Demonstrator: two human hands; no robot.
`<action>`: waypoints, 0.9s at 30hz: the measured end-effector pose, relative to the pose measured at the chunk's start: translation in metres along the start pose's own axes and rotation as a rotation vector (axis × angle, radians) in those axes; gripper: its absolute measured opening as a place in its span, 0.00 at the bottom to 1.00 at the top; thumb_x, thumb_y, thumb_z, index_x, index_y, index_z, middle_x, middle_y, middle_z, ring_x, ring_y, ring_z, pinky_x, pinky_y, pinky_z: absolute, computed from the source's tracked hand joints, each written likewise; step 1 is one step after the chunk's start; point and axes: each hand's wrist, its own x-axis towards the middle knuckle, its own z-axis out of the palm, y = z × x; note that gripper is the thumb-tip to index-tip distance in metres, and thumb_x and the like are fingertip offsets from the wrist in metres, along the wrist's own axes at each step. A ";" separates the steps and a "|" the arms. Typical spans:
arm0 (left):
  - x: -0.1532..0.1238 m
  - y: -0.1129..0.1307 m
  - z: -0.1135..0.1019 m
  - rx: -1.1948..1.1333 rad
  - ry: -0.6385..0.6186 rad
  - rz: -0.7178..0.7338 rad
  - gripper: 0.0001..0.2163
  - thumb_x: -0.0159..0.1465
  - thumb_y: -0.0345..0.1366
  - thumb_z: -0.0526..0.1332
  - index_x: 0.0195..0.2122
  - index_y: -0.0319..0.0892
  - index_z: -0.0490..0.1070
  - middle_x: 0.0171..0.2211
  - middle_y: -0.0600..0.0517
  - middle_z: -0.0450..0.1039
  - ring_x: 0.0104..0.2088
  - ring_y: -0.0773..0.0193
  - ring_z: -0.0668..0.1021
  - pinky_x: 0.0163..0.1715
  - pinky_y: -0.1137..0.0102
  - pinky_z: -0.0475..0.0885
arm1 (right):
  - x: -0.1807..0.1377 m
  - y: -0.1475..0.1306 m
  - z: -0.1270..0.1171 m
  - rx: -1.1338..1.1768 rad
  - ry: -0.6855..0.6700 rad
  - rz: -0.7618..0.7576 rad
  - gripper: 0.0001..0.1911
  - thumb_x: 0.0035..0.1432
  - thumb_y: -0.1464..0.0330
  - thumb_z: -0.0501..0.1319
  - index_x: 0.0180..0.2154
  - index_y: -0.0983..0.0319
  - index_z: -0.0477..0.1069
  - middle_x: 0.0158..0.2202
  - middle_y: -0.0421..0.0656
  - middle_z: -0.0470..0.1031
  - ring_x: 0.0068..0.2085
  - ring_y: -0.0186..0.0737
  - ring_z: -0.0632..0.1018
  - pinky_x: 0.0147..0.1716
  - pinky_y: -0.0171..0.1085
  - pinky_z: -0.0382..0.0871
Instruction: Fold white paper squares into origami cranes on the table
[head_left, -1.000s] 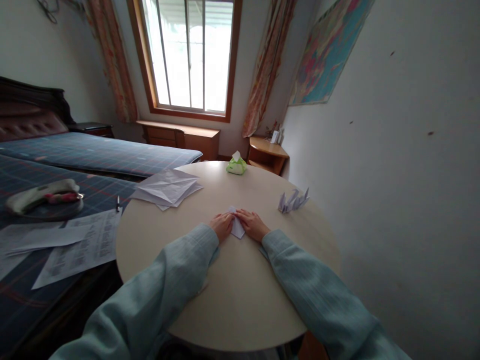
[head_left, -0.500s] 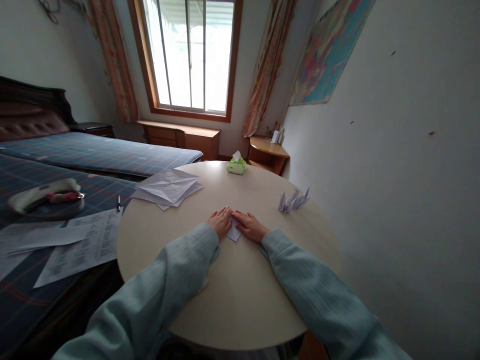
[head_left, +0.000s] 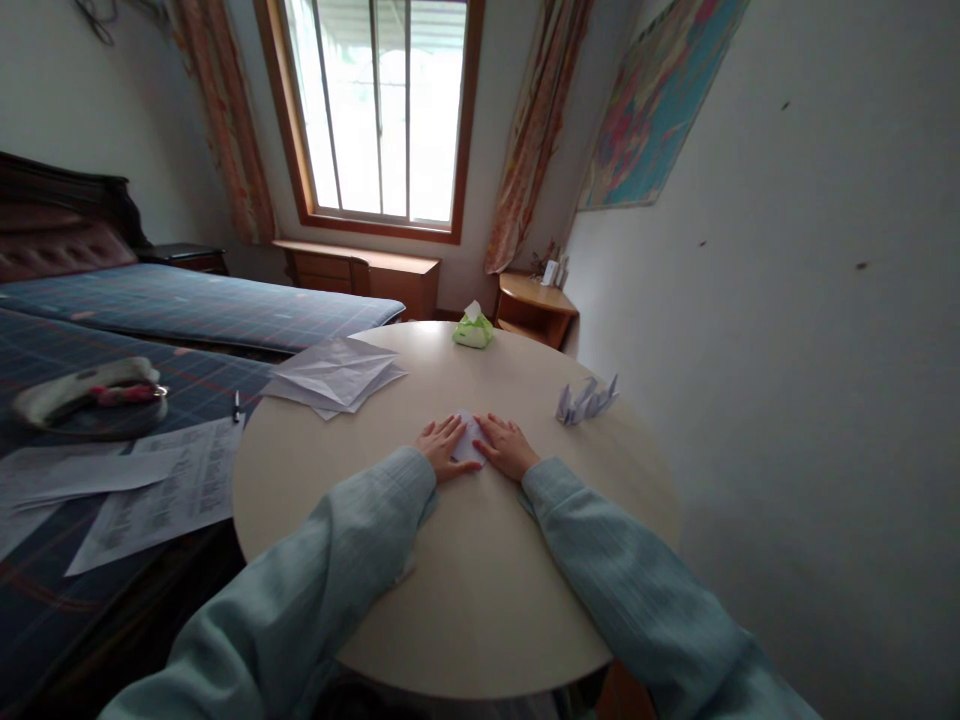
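The folded paper (head_left: 470, 438) lies small, white, flat (partly covered).

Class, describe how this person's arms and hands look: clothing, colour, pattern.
Both arms wear loose long sleeves of pale blue-green cloth with fine lengthwise ribbing, reaching the wrists. The left hand and right hand are bare, without gloves.

Small paper (head_left: 471, 438) half under fingers (head_left: 448, 434)
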 end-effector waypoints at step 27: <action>0.004 -0.003 0.008 -0.128 0.248 0.257 0.29 0.48 0.51 0.57 0.49 0.40 0.60 0.50 0.43 0.61 0.51 0.56 0.63 0.50 0.60 0.58 | 0.002 0.007 0.003 -0.004 0.069 -0.029 0.23 0.55 0.63 0.46 0.52 0.61 0.53 0.54 0.44 0.56 0.55 0.41 0.56 0.51 0.48 0.50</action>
